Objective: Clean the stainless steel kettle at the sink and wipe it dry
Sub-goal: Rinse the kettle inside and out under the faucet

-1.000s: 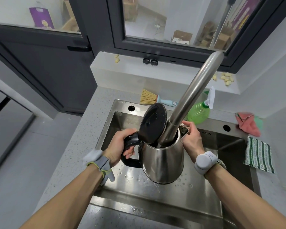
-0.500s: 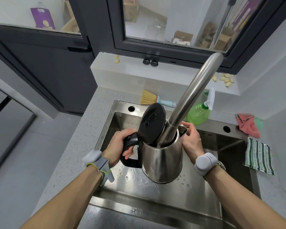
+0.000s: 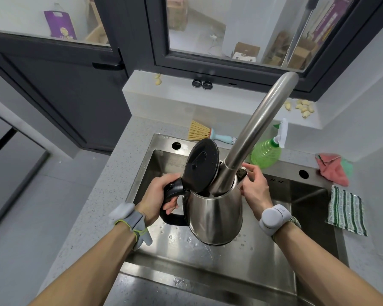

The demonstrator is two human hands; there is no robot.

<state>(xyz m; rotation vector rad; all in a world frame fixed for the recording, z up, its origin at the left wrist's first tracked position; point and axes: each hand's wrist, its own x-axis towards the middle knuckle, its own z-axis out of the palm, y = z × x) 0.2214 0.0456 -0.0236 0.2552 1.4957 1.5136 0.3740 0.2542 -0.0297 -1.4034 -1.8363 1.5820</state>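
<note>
The stainless steel kettle (image 3: pixel 217 215) hangs above the steel sink (image 3: pixel 219 259), its black lid (image 3: pixel 201 165) flipped up. The tall curved tap (image 3: pixel 254 131) ends inside the kettle's mouth. My left hand (image 3: pixel 158 198) is wrapped around the black handle. My right hand (image 3: pixel 254 187) rests against the kettle's right upper side by the spout, fingers spread along the rim. Water drops dot the sink floor beneath the kettle.
A green spray bottle (image 3: pixel 267 151) and a straw brush (image 3: pixel 202 133) stand behind the sink. A pink cloth (image 3: pixel 332 168) and a green striped cloth (image 3: pixel 346 212) lie on the counter at right. A window ledge (image 3: pixel 208 100) with garlic cloves runs behind.
The kettle and both hands have barely shifted under the tap; the grip is unchanged.
</note>
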